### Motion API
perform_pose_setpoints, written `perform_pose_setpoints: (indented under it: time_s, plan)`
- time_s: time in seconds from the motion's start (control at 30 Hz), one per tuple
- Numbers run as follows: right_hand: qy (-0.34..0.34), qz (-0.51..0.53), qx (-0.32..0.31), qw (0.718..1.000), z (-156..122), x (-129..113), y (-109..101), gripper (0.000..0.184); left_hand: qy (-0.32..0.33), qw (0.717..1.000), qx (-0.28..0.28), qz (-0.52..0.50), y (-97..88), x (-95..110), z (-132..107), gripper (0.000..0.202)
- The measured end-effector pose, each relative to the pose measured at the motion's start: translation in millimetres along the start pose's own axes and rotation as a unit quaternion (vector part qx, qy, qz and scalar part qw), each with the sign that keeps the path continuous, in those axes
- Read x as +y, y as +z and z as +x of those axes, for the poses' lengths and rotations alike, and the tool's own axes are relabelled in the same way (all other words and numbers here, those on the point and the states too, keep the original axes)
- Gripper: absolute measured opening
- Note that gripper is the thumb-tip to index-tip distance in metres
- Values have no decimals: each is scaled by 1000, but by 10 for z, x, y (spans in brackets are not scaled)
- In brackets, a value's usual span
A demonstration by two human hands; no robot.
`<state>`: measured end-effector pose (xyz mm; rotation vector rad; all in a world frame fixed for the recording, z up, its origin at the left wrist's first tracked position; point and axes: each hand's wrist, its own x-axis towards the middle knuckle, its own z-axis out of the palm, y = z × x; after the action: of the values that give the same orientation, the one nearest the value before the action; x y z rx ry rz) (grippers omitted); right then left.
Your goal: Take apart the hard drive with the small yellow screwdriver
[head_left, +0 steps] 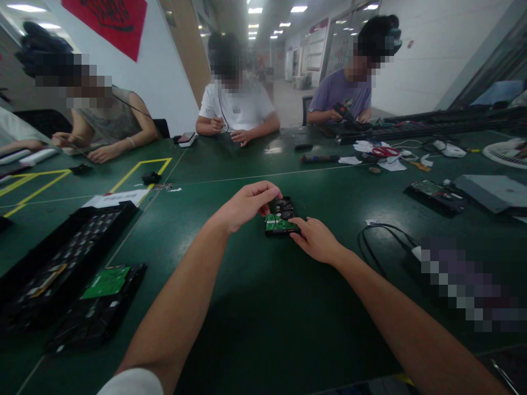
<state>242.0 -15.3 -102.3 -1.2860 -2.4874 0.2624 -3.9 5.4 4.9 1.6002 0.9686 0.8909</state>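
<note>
A black hard drive (280,217) with a green circuit board on top lies on the dark green table (255,307) in front of me. My left hand (247,204) reaches over its far left corner, fingers pinched together at the drive's top edge. My right hand (315,239) rests against the drive's near right side, fingers curled on its edge. Both forearms stretch out from the bottom of the view.
Black trays (61,263) with drives and a green board (106,281) sit at the near left. A black cable (382,241) loops at the right. Another drive (436,195), scissors (385,151) and papers lie further right. Three people sit along the far side.
</note>
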Motion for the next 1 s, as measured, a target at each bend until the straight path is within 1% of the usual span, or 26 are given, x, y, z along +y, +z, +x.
perform_pose_setpoints:
  time_s: [0.1,0.2,0.33,0.53,0.73,0.87,1.0]
  plan:
    - [-3,-3,2,1000,0,-3,-8,42,3,1000,-20,-1,-8,-8,-6,28]
    - [-4,-4,-2,1000,4,3,-4,43,-13,999,-27,-29,-1,-8,-15,29]
    - [-1,-4,-3,1000,6,19,8,43,-31,998,-17,-57,21,12,-27,29]
    - [-5,2,-4,1000,0,36,14,44,-53,996,7,-70,42,48,-22,21]
    - [-1,3,-2,1000,-8,28,20,44,-38,997,1,-69,21,32,-9,15]
    - [3,5,-6,1000,-3,2,-1,44,-40,997,5,-67,17,27,-6,17]
    - [5,6,-9,1000,4,-7,-13,43,-47,995,-3,-83,17,22,-14,21]
